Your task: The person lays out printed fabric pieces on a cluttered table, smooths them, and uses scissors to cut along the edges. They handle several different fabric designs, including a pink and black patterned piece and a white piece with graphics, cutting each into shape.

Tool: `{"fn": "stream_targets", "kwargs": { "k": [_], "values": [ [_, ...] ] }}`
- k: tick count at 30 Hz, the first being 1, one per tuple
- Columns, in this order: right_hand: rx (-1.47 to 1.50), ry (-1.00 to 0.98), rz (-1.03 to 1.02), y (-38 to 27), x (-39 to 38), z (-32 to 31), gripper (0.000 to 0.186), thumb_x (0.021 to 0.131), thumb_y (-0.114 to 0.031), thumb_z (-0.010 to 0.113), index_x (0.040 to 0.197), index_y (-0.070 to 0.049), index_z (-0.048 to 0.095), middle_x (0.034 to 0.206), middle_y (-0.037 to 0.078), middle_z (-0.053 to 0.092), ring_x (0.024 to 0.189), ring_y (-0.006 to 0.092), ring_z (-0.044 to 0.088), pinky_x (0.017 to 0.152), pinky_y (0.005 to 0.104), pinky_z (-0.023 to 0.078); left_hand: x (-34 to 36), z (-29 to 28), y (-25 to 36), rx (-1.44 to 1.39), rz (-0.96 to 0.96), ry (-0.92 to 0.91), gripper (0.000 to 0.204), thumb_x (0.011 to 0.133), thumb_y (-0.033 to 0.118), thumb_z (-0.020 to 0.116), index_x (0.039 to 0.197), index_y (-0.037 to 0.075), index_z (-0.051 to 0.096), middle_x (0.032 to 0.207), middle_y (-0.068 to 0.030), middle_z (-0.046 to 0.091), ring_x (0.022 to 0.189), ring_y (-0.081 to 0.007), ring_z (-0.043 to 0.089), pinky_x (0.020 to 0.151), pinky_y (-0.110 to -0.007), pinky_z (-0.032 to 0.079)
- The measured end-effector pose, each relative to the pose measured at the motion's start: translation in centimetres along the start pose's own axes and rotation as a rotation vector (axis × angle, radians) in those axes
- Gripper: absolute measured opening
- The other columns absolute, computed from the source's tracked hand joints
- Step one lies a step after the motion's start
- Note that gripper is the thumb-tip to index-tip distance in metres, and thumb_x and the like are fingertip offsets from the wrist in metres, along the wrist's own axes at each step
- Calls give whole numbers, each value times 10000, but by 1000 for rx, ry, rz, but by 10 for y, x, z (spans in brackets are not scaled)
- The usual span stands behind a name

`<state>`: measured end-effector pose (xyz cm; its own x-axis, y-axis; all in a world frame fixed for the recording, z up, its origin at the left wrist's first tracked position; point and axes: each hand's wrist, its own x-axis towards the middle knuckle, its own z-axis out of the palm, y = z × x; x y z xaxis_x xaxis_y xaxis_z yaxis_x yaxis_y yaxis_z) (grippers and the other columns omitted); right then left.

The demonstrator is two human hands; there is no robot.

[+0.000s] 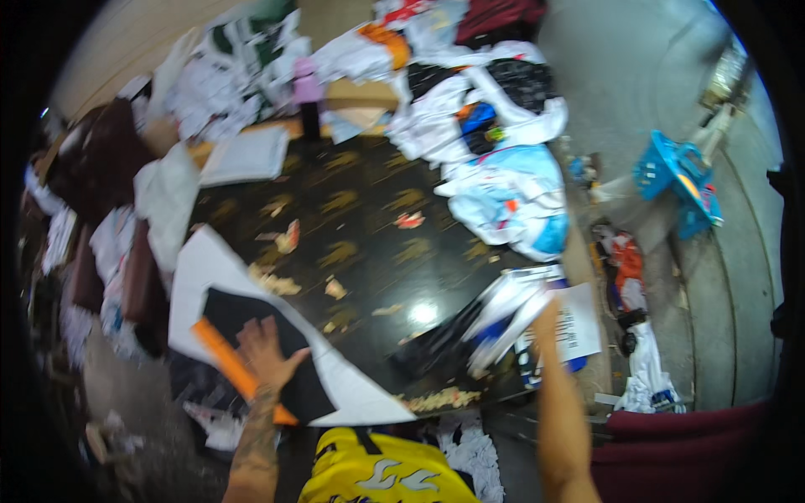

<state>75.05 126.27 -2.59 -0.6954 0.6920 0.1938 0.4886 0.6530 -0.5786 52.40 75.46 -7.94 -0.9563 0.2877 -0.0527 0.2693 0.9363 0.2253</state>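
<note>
From the head view:
- My left forearm comes in from the lower edge and slants up, leaning slightly right, to the near left part of the dark table.
- My left hand lies palm down, fingers spread and pointing up and away, the thumb out to the right; I pinch nothing with it.
- Under that palm is the black piece, flat near the table's left corner. It lies over a larger white piece, with an orange strip along its left side, next to the heel of my hand.
- My right forearm rises steeply from the lower edge, tipped a little left toward its top, by the table's right edge.
- My right hand is smeared by blur, so I cannot tell whether its fingers are pinching or loose.
- Just left of it is a blurred bundle of white, black and blue material; a white printed sheet sits just to its right.
- My two hands are well apart, with scraps on the tabletop between them.
- Beyond my right hand is a white and light-blue heap of cloth.
</note>
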Motion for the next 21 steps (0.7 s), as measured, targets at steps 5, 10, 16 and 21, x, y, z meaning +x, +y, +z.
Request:
{"fn": "stream_targets", "kwargs": {
  "k": [5,10,16,21],
  "values": [
    [-262,331,15,13,167,-85,536,990,-243,761,1442,4,612,1318,239,732,1241,368,694,1039,468,523,-41,68,27,-246,465,-73,1076,817,600,847,1686,177,374,1743,-209,293,1615,-414,262,1262,-715,191],
    [5,-157,-311,-119,22,85,617,1019,-233,719,1573,-40,526,1532,201,613,1460,396,533,1203,449,419,38,72,-50,-75,-11,275,808,1012,491,680,1647,65,421,1697,-284,349,1584,-511,275,1286,-684,156],
    [-387,-504,-303,-173,-104,260,743,1070,-491,585,1725,-246,335,1813,159,200,1652,494,136,1284,719,115,113,76,-82,-46,435,132,840,1032,607,584,1696,141,367,1705,-242,369,1615,-430,278,1340,-599,140],
    [-571,-572,-362,-233,77,302,751,1060,-514,604,1714,-246,349,1798,153,244,1636,490,193,1242,766,194,267,28,-67,36,325,5,831,1061,656,497,1699,144,356,1686,-184,428,1614,-354,321,1324,-638,166]
  ]
}}
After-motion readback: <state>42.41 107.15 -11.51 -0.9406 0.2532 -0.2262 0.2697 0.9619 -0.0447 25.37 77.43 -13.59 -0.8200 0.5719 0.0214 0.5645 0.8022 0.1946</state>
